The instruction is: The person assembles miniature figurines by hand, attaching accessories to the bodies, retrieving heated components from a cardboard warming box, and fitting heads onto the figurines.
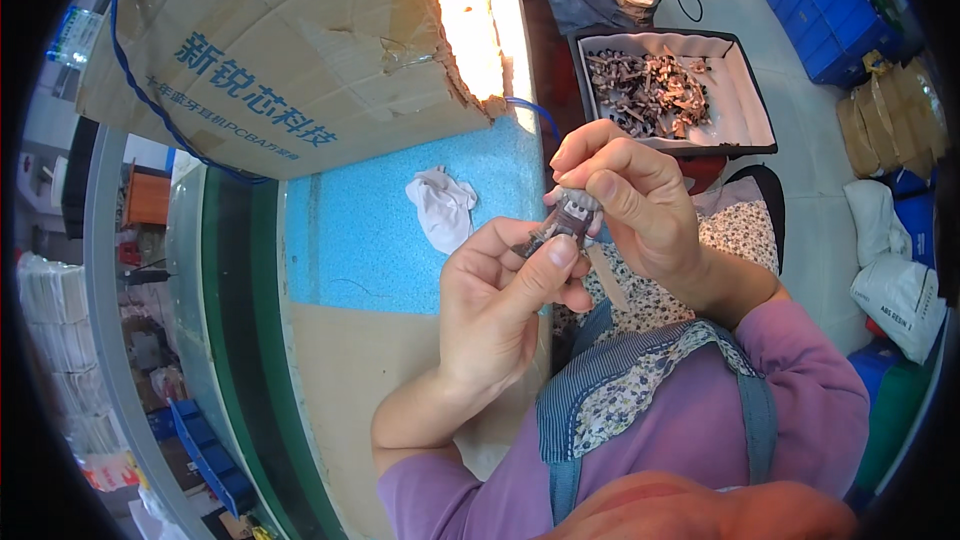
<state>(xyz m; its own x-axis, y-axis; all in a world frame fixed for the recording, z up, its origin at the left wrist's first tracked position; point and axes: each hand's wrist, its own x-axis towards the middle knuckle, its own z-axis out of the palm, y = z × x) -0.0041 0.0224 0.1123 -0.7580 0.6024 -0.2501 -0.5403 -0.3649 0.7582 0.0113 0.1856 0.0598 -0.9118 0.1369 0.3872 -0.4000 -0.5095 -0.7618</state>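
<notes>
Both hands meet over the table's near edge, pinching one small dark part with a ribbed silver-grey end (563, 220). My left hand (500, 305) grips its lower dark end between thumb and fingers. My right hand (630, 200) closes over the ribbed top from above. A thin brownish strip hangs from the part just below my right hand. Much of the part is hidden by my fingers.
A blue foam mat (360, 240) lies on the table with a crumpled white cloth (442, 208) on it. A large cardboard box (280, 50) leans behind. A dark tray (758, 105) holding several small brownish parts sits at upper right, a person beyond it. Bags and blue crates line the right floor.
</notes>
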